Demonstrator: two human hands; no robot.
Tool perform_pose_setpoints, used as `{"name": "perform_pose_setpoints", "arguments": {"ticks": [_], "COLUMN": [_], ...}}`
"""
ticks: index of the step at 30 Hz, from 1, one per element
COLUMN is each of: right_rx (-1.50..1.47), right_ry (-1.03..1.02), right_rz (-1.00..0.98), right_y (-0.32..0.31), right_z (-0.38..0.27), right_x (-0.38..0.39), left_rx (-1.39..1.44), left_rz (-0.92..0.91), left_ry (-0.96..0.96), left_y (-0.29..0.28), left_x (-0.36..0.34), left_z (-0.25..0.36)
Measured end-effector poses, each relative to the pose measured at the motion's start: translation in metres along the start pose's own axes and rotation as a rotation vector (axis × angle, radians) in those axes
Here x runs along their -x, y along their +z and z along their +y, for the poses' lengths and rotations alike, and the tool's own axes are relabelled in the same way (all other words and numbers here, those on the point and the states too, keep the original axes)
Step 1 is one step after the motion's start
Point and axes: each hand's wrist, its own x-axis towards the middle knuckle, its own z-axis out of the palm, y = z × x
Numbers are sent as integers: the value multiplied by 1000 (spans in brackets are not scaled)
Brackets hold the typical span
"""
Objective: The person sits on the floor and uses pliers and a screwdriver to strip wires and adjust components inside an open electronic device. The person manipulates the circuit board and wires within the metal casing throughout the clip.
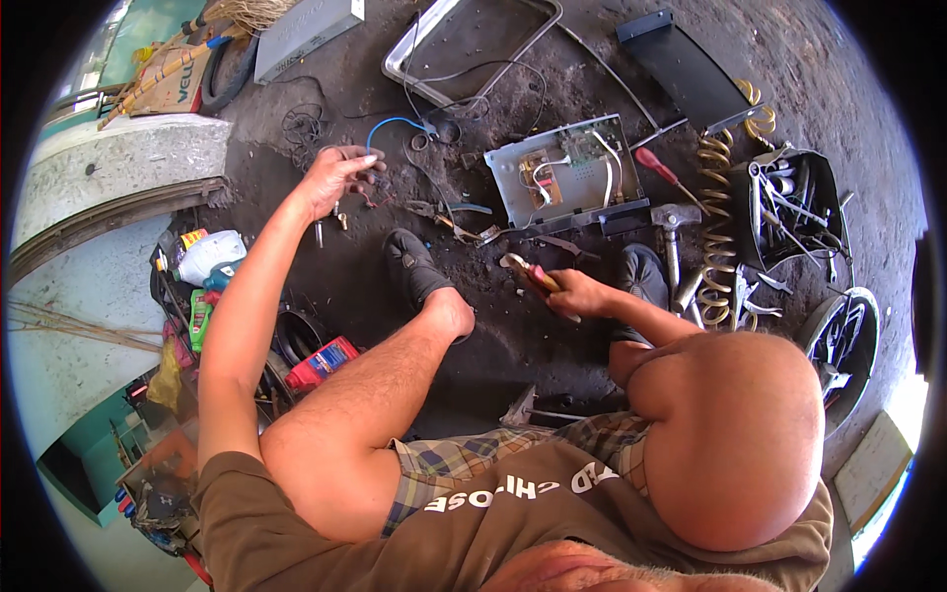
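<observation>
Hands of a seated person work over a dark, oily floor, seen from above the knees. Left hand point(333, 176) is stretched far forward, fingers pinched closed on a small dark part point(373, 181) with short wires hanging from it; what the part is cannot be told at this size. A blue wire point(395, 123) curls on the floor just beyond it, and loose pliers point(439, 210) lie to its right. Right hand point(577, 293) sits nearer the body, fist wrapped around red-handled pliers point(528, 273), whose metal nose points left, toward the dark shoe point(414, 264) of the left foot. Beyond that hand rests an opened grey metal case point(567, 173) showing a circuit board and white wires (its lid is off). A red-handled screwdriver point(663, 173) and a hammer point(674, 232) lie to the right of the case, beside a coiled yellow hose point(717, 237) and a black toolbox point(794, 207) full of tools. By the left arm stands a white plastic bottle point(212, 255).
</observation>
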Motion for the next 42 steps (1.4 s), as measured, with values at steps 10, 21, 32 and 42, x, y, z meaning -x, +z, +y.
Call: {"name": "perform_pose_setpoints", "arguments": {"ticks": [10, 21, 32, 42], "right_rx": [406, 406, 392, 450], "right_ry": [-123, -71, -95, -105], "right_rz": [47, 83, 103, 131], "right_y": [-1, -3, 1, 0], "right_z": [12, 15, 7, 2], "right_x": [13, 12, 11, 14], "left_rx": [-183, -139, -417, -1106], "left_rz": [415, 548, 694, 208], "left_ry": [-56, -171, -181, 546], "left_y": [-78, -126, -135, 11], "left_x": [40, 42, 45, 19], "left_z": [-69, -103, -95, -36]}}
